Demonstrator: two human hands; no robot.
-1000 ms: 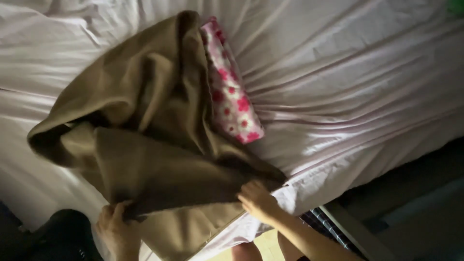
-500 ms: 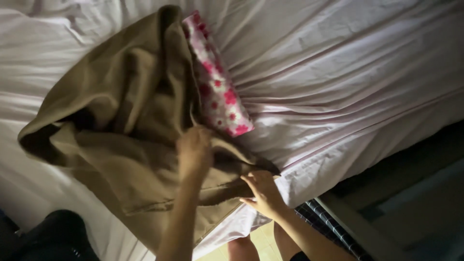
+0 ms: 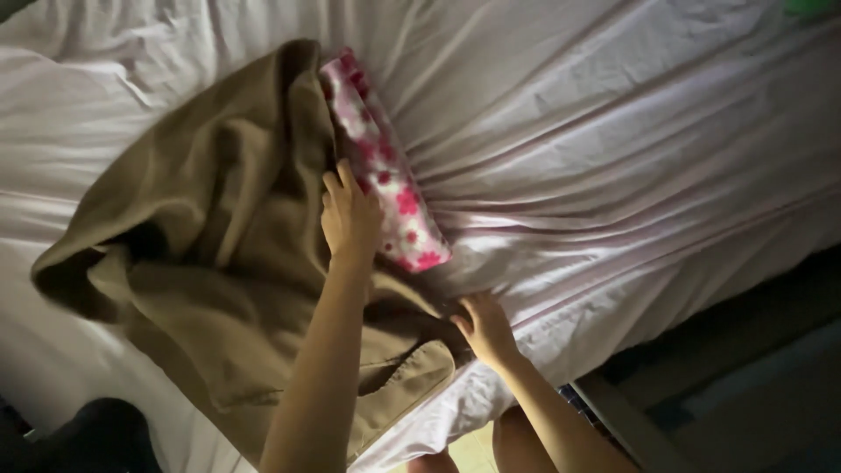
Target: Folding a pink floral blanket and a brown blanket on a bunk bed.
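left hand [image 3: 350, 219] on floral cloth [image 3: 385, 175] (pink-white).

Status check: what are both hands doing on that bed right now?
Left hand on floral cloth beside tan blanket. Right hand pinning blanket's corner near the sheet edge. Nothing blocking.

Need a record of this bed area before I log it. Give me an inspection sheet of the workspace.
Surface: bed sheet, pale pink, wrinkled, covering the mattress.
Job's things: tan blanket, crumpled in a heap; floral pillow, pink and white, partly under the blanket.
Clutter: dark object at lower left, unclear.
Hands: left hand rests where blanket meets pillow; right hand touches the blanket's corner at the bed edge; grip unclear.
Cables: nothing seen.
Surroundings: dim room, dark floor beside the bed.
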